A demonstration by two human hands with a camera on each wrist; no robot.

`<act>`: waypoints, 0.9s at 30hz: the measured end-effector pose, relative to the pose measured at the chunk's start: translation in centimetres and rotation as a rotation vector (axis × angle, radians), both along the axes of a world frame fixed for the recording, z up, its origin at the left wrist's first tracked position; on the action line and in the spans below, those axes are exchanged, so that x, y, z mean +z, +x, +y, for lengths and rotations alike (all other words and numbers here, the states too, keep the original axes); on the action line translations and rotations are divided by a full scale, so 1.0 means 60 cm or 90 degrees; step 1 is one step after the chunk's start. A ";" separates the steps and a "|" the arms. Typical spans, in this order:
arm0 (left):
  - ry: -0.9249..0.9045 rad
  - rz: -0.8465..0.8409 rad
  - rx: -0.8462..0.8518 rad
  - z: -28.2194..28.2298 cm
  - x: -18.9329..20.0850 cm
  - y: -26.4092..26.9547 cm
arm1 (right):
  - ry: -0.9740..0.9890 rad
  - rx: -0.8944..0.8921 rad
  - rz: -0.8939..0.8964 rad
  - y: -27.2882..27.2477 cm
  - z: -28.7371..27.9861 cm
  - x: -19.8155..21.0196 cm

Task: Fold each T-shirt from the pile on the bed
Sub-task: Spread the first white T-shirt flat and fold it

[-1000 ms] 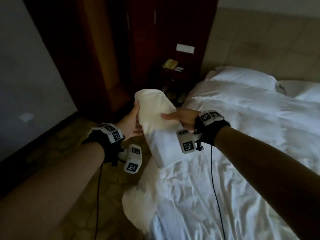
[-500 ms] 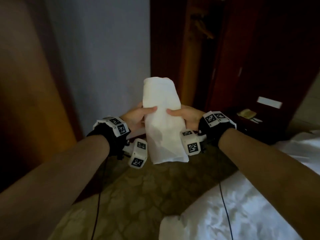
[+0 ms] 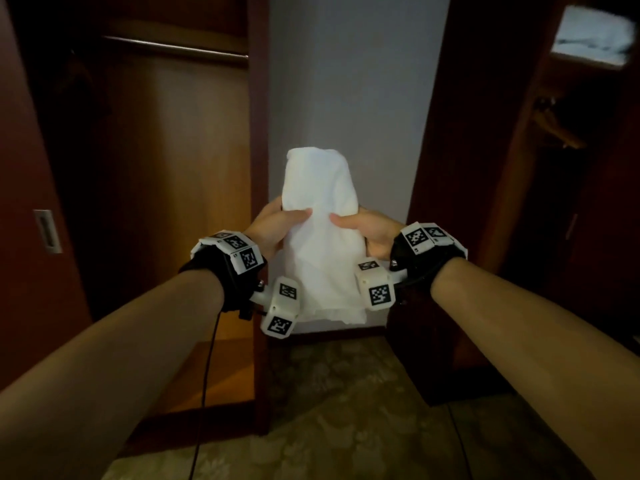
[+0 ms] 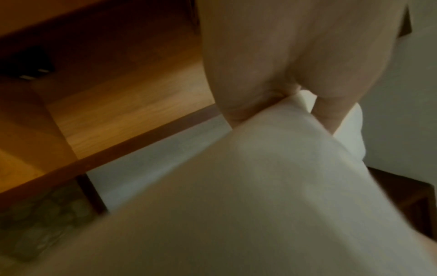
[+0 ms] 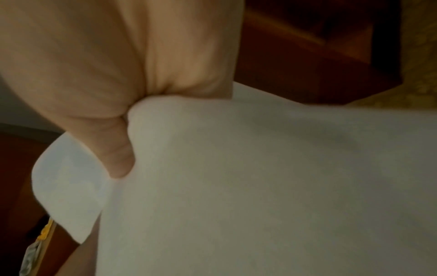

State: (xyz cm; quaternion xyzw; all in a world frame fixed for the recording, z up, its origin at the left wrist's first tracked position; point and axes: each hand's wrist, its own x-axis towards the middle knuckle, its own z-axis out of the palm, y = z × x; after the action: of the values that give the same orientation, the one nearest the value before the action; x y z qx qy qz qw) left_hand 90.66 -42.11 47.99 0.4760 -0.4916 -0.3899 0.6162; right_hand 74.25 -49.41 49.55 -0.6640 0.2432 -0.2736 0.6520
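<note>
A: What is being held right now?

B: A white, soft cotton T-shirt folded into a tall narrow bundle [image 3: 320, 233], upright in the air at chest height. The left hand [image 3: 273, 226] pinches its left edge, thumb across the front and fingers curled behind. The right hand [image 3: 370, 233] does the same on the right edge, its thumb pointing inward toward the other thumb.

A: Do the wrist views agree?

B: Yes. In the left wrist view the left hand [image 4: 283, 61] has cloth [image 4: 260, 196] gathered between thumb and fingers. In the right wrist view the right hand [image 5: 118, 61] closes round a fold of the same fabric [image 5: 260, 186], thumb pressed into it.

A: What differs from a second ago?

B: The view has swung left. A second ago the white bed with its pillows filled the right side under the shirt; half a second ago only a corner of bedding showed at the lower right. Now the bed is out of sight, and the shirt hangs before a pale grey wall strip [image 3: 349, 91] between an open brown wooden wardrobe with a metal rail [image 3: 166, 168] and dark red-brown wooden panelling [image 3: 485, 150], above a patterned olive carpet [image 3: 329, 410].

A: And the grip?

B: Unchanged, both hands at mid-height; the bundle stays upright.
</note>
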 end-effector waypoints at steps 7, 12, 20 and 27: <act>-0.062 -0.008 0.054 -0.113 0.068 0.191 | -0.053 0.055 -0.018 0.200 -0.117 0.084; -0.115 -0.021 0.084 -0.176 0.128 0.300 | -0.085 0.060 -0.034 0.313 -0.178 0.141; -0.145 -0.025 0.168 -0.241 0.167 0.434 | -0.092 0.093 -0.051 0.472 -0.271 0.179; -0.198 -0.051 0.250 -0.319 0.213 0.568 | -0.137 0.115 -0.091 0.624 -0.354 0.217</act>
State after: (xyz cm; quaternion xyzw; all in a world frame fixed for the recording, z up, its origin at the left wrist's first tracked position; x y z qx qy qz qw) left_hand 124.73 -61.22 60.78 0.4767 -0.4680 -0.1631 0.7261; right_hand 111.69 -70.63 62.57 -0.7280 0.1049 -0.2852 0.6145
